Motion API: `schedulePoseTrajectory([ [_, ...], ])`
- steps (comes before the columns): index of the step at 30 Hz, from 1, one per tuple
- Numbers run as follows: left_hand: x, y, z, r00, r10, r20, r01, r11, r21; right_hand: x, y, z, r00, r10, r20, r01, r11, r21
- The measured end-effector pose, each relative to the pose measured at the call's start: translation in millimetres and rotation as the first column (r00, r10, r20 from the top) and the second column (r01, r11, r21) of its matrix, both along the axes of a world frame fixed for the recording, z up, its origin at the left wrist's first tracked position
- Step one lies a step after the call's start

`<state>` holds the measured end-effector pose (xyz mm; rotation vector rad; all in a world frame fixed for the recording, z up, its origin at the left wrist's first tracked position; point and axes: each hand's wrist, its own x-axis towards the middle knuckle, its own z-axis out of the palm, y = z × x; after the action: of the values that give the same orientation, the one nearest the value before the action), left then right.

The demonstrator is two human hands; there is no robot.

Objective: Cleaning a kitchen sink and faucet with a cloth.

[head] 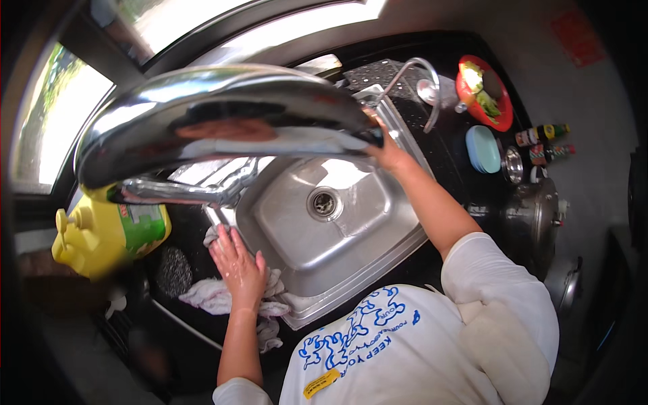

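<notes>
A large shiny metal vessel, perhaps a wok or basin (228, 116), is raised over the far left part of a stainless steel sink (304, 238). My right hand (387, 147) grips its right edge, the fingertips partly hidden behind it. My left hand (240, 266), wet and with the fingers slightly spread, lies over the sink's left rim on a crumpled pale cloth (210, 296). Whether it pinches the cloth cannot be told. Below the vessel a chrome faucet (187, 192) shows in part. The basin's drain strainer (324, 203) is visible.
Left of the sink stands a yellow jug (96, 233) with a green label. On the right are a red bowl of leafy vegetables (498, 109), stacked light-blue dishes (483, 149), a small metal bowl (513, 165), bottles (541, 134) and a metal pot (534, 217). A curved metal tube (435, 86) rises behind the sink.
</notes>
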<state>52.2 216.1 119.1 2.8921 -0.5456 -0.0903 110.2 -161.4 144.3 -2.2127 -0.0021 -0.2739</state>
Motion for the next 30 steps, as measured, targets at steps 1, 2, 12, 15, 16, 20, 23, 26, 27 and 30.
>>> schedulePoseTrajectory([
  [1, 2, 0, 0, 1.000, -0.006, 0.006, 0.006, 1.000, -0.006, -3, 3, 1, 0.982, -0.067, -0.178, 0.106, 0.970, 0.219],
  [2, 5, 0, 2, 1.000, -0.001, -0.009, 0.000, 1.000, -0.017, 1, -5, -19, 0.997, -0.047, -0.057, 0.057, 0.980, 0.188],
  [12, 104, 24, -19, 0.994, 0.075, 0.075, -0.065, 0.990, -0.125, 29, 0, -46, 0.948, 0.045, 0.315, 0.001, 0.990, -0.144],
  [15, 112, 14, -8, 0.994, 0.086, 0.060, -0.077, 0.986, -0.145, 38, -8, -37, 0.943, 0.032, 0.330, -0.010, 0.998, -0.069],
  [16, 108, 14, -14, 0.991, 0.114, 0.074, -0.103, 0.984, -0.148, 36, -9, -34, 0.938, 0.039, 0.344, 0.012, 0.989, -0.145],
  [20, 82, 12, -23, 0.974, 0.211, 0.078, -0.197, 0.968, -0.155, 5, -12, -42, 0.983, 0.064, 0.171, -0.034, 0.984, -0.174],
  [23, 80, 12, -17, 0.973, 0.218, 0.074, -0.202, 0.963, -0.176, -15, -13, -29, 0.997, -0.047, -0.068, 0.046, 0.999, -0.024],
  [26, 81, 9, -16, 0.972, 0.214, 0.098, -0.195, 0.966, -0.172, -15, -26, -29, 0.997, -0.053, -0.058, 0.049, 0.997, -0.067],
  [27, 82, 9, -16, 0.972, 0.215, 0.101, -0.195, 0.965, -0.178, -12, -25, -29, 0.998, -0.067, 0.008, 0.068, 0.996, -0.049],
  [30, 79, 11, -19, 0.967, 0.233, 0.101, -0.213, 0.961, -0.177, 9, -23, -26, 0.993, 0.081, 0.084, -0.074, 0.994, -0.085],
])
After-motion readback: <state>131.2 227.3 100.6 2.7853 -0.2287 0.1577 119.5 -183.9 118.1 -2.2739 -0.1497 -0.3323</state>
